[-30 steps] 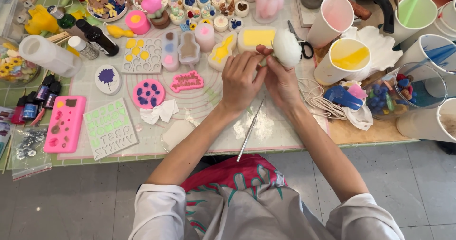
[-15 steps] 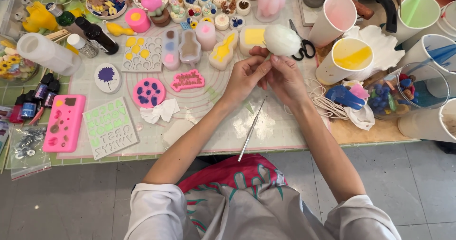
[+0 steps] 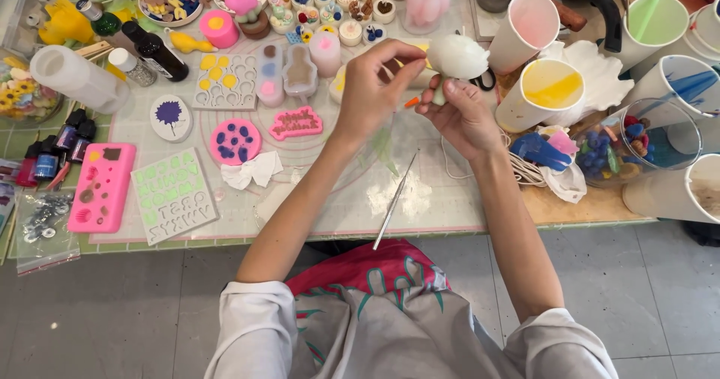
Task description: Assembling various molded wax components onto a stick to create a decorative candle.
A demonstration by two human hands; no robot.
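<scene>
Gripping the white wax figure (image 3: 457, 56) together, both hands (image 3: 416, 94) have lifted it higher, farther from the body.

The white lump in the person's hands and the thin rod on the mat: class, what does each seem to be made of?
White lump: probably wax, given its matt, slightly translucent, softly rounded surface; the right hand holds it from below and the left hand touches it. Thin rod: likely metal, being grey, straight and faintly shiny.
</scene>
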